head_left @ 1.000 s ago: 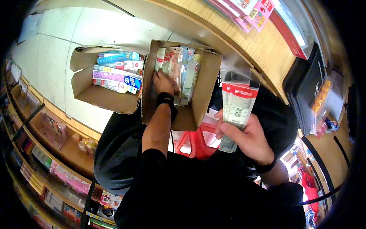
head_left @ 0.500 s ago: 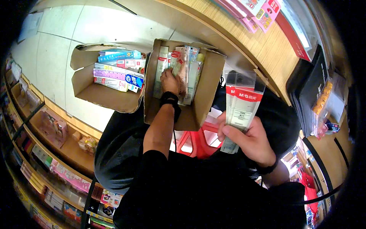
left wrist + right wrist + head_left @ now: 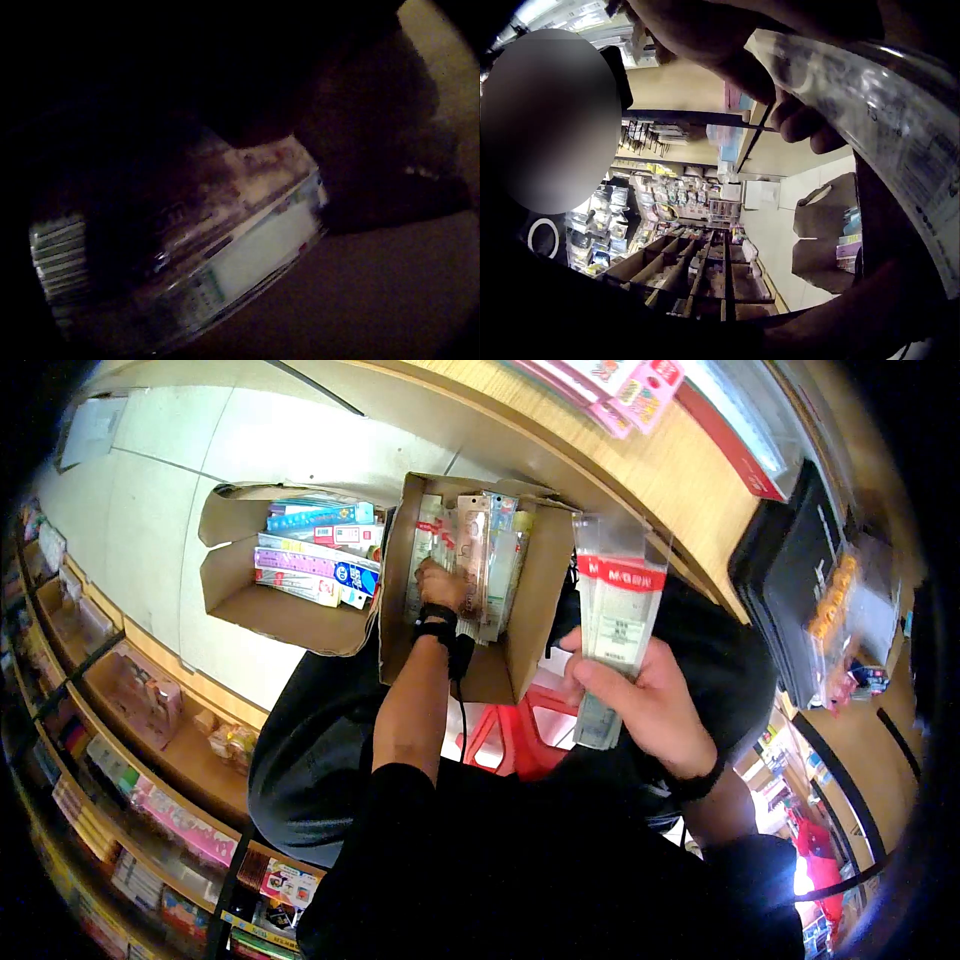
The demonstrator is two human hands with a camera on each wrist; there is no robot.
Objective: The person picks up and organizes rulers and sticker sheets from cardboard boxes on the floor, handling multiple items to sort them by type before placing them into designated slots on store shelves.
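My right hand grips several clear packets of rulers with red M&G headers, its thumb across their lower part. They stand fanned upright over my lap. The right wrist view shows a glossy clear packet beside the fingers. My left hand reaches into the right cardboard box, fingers curled down among red-topped packets; its fingertips are hidden, so I cannot tell whether they pinch one. Right beside it lie a brownish packet and pale packets. The left wrist view is dark, with a whitish packet showing.
Left of that box, a second open cardboard box holds colourful ruler packs. Red plastic shows between the knees. A wooden ledge with pink packs runs along the right. Stocked shelves line the left side.
My left hand has shifted slightly among the packets in the right box, and the red-topped ones have moved under it. The right hand keeps its hold on the ruler packets.
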